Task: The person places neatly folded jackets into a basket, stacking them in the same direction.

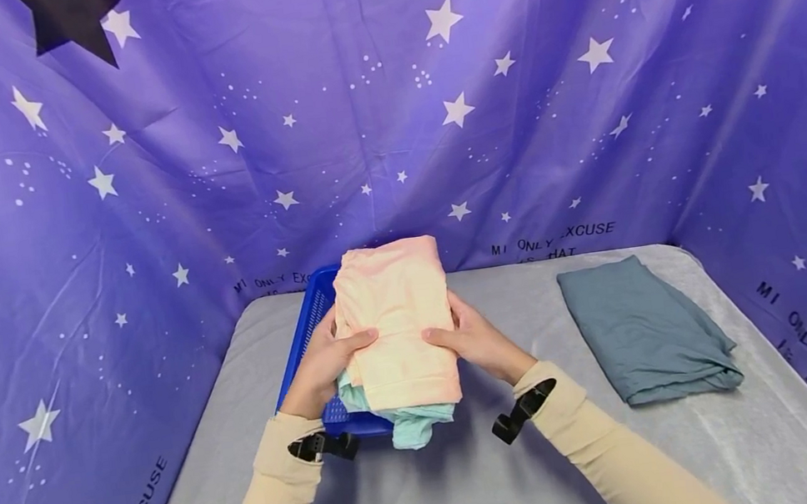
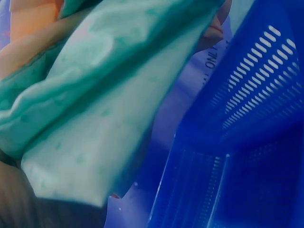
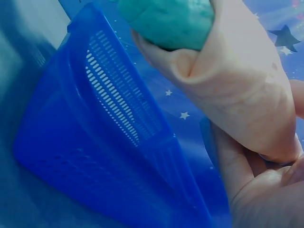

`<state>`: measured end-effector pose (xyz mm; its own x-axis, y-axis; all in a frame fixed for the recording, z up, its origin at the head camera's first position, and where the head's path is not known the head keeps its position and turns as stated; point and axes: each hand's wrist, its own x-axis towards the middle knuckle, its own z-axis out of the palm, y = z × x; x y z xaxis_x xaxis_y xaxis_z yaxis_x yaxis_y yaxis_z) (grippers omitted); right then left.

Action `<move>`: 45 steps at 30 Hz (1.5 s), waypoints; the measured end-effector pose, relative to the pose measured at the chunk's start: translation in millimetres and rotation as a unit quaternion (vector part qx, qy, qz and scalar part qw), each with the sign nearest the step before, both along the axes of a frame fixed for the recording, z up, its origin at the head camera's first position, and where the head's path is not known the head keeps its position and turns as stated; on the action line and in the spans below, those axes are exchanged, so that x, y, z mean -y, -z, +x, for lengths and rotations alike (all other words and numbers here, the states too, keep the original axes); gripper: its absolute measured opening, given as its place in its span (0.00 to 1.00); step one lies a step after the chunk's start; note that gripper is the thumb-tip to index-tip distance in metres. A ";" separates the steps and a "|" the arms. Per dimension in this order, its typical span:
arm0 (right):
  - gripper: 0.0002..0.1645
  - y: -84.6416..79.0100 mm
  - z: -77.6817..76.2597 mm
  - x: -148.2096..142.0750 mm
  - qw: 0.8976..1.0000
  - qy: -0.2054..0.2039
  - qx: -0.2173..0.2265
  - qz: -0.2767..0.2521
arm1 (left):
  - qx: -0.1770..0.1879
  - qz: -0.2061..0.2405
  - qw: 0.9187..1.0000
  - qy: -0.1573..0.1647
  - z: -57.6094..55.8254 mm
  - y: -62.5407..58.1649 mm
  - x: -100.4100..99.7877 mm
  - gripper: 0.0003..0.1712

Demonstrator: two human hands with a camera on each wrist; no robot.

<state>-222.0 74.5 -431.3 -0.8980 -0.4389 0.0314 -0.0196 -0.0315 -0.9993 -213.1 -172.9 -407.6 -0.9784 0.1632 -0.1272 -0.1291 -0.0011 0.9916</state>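
Observation:
A folded peach garment (image 1: 399, 311) is held up over the blue plastic basket (image 1: 298, 340), with mint-green cloth (image 1: 415, 425) hanging out beneath it. My left hand (image 1: 322, 363) grips the bundle's left side, thumb on top. On the opposite side my right hand (image 1: 486, 341) grips it likewise, its thumb also on the peach fabric. In the left wrist view the mint-green cloth (image 2: 109, 114) shows a small print and hides most of the left hand. The right wrist view shows the peach garment (image 3: 242, 80) wrapped around green cloth (image 3: 166, 21), fingers of the right hand (image 3: 261, 190) beneath.
A folded grey-blue cloth (image 1: 648, 331) lies on the right of the grey-covered table (image 1: 551, 469). Purple star-patterned curtains (image 1: 372, 121) surround the table at the back and sides. The basket has slotted walls, and the bundle covers much of it in the head view.

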 end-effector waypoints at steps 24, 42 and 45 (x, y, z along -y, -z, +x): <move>0.42 23.5 -15.9 30.0 0.997 0.020 0.079 -0.001 | 0.076 -0.008 0.997 0.011 -25.9 21.9 30.5 0.48; 0.46 24.5 -28.5 39.2 0.992 0.038 0.123 -0.007 | 0.133 0.040 0.990 0.027 -55.7 38.3 36.8 0.41; 0.47 23.0 -28.6 39.8 0.991 0.042 0.125 -0.003 | 0.134 0.041 0.990 0.023 -59.5 41.0 37.6 0.41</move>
